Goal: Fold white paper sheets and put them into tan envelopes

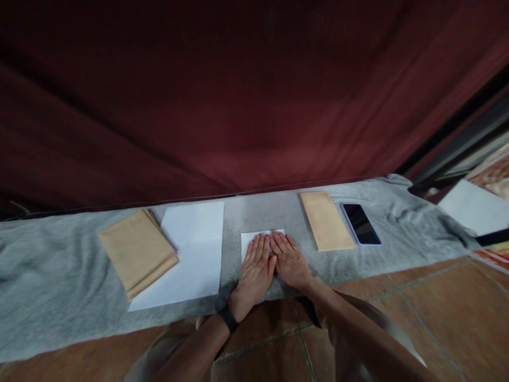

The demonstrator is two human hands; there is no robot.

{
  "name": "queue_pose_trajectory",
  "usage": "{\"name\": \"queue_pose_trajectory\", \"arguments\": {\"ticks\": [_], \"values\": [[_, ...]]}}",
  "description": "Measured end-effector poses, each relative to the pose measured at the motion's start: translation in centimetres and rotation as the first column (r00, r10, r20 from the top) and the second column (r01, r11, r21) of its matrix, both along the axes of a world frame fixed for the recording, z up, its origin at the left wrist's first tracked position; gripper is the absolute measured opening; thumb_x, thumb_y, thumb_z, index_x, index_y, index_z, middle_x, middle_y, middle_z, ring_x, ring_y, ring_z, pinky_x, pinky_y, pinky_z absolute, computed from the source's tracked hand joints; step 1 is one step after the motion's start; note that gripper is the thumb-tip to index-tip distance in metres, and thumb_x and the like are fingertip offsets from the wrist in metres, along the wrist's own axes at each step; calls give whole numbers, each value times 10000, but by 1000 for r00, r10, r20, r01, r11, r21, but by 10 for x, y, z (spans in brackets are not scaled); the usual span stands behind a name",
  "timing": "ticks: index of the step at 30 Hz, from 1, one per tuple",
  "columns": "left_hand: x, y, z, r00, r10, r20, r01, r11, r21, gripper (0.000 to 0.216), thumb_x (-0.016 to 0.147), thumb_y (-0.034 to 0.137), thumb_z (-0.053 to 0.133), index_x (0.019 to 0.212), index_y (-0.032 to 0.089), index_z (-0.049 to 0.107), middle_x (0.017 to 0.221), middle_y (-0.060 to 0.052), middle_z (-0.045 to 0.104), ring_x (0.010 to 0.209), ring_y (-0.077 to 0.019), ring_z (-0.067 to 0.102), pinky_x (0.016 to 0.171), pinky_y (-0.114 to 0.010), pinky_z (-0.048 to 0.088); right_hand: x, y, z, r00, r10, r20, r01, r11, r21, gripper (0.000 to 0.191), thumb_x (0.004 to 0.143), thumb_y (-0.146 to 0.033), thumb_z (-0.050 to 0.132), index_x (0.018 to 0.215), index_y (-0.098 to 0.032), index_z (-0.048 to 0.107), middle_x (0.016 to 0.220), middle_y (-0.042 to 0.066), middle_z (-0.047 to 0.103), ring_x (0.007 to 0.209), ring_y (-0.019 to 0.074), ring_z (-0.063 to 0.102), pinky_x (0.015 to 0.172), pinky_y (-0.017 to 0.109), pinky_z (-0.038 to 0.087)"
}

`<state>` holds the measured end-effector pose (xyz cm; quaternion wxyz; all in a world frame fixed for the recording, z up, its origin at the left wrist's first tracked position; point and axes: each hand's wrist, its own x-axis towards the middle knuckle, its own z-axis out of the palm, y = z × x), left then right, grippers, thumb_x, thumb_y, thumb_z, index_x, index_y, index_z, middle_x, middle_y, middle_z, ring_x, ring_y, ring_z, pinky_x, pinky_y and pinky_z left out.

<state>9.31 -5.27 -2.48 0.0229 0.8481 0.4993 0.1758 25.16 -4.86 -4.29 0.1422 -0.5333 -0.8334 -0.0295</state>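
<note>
A small white sheet of paper [247,240], perhaps folded, lies on the grey cloth in front of me. My left hand [255,268] rests flat on it with fingers stretched out, a dark watch on the wrist. Beside it my right hand [289,262] presses flat too, fingers extended and angled toward the left, the two thumbs close together. Most of the paper is hidden under both hands. To the left are larger white sheets [201,260], partly covered by a stack of brown envelopes [137,246]. On the right lies another brown envelope [326,220].
A phone [361,224] in a purple case lies right of the single envelope. The grey cloth [51,270] covers a long, narrow surface. Behind it hangs a dark red curtain [246,106]. Tiled floor [445,302] shows below, and a white panel [477,207] stands far right.
</note>
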Motion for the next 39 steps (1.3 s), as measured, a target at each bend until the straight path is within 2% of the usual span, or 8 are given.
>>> {"name": "queue_pose_trajectory", "arguments": {"ticks": [4, 13, 20, 26, 30, 33, 36, 39], "values": [[2, 4, -7, 999, 26, -20, -26, 1000, -6, 616, 1030, 403, 309, 1542, 61, 283, 1599, -181, 332, 1516, -260, 222, 1226, -484, 276, 1, 0, 0, 1000, -16, -4, 16, 1000, 8, 585, 995, -248, 424, 1562, -163, 308, 1617, 110, 307, 1485, 247, 296, 1220, 461, 226], [-5, 6, -6, 985, 133, -113, -136, 990, -25, 578, 1021, 319, 295, 1522, 32, 322, 1599, -187, 321, 1517, -259, 213, 1235, -487, 238, 10, 0, 1, 997, -60, -40, 61, 998, 26, 543, 1033, -331, 389, 1536, -129, 360, 1589, 130, 358, 1467, 257, 334, 1209, 468, 252], [-11, 7, -9, 974, 178, -140, -180, 984, 0, 588, 1018, 328, 319, 1517, 17, 332, 1607, -191, 290, 1514, -278, 211, 1231, -473, 248, 17, 0, 1, 993, -113, -37, 112, 993, -33, 566, 1044, -331, 341, 1564, -114, 285, 1599, 125, 343, 1479, 245, 311, 1217, 447, 223], [-15, 6, -11, 976, 188, -113, -188, 982, 8, 590, 1017, 333, 333, 1521, 27, 334, 1607, -188, 283, 1518, -273, 201, 1231, -477, 248, 24, 3, 8, 982, -181, -50, 177, 981, -77, 549, 1038, -335, 334, 1532, -95, 349, 1586, 142, 372, 1456, 276, 333, 1189, 454, 252], [-14, 5, -8, 974, 196, -114, -198, 980, -3, 593, 1011, 333, 352, 1521, 31, 338, 1607, -187, 286, 1517, -272, 208, 1235, -469, 236, 25, 10, 22, 949, -301, -98, 286, 948, -142, 483, 1002, -327, 404, 1433, -127, 495, 1447, 151, 531, 1297, 307, 488, 1073, 449, 385], [-14, 5, -6, 972, 200, -121, -202, 979, -8, 593, 1012, 334, 347, 1520, 28, 337, 1608, -189, 285, 1516, -274, 213, 1234, -470, 238, 23, 16, 32, 925, -358, -132, 329, 923, -199, 391, 977, -293, 440, 1313, -167, 596, 1264, 144, 630, 1141, 291, 575, 990, 409, 442], [-13, 5, -5, 971, 203, -124, -204, 979, -2, 591, 1013, 332, 341, 1516, 20, 340, 1606, -192, 291, 1514, -278, 219, 1233, -472, 239, 18, 20, 40, 901, -406, -151, 354, 892, -282, 338, 970, -270, 452, 1246, -184, 627, 1158, 136, 660, 1020, 254, 633, 901, 350, 475], [-14, 5, -6, 973, 200, -118, -201, 980, 3, 587, 1014, 333, 339, 1514, 27, 344, 1600, -192, 307, 1513, -278, 223, 1226, -482, 252, 16, 25, 43, 859, -490, -148, 403, 826, -394, 312, 963, -277, 478, 1220, -195, 635, 1086, 111, 695, 922, 227, 672, 799, 312, 476]]}}
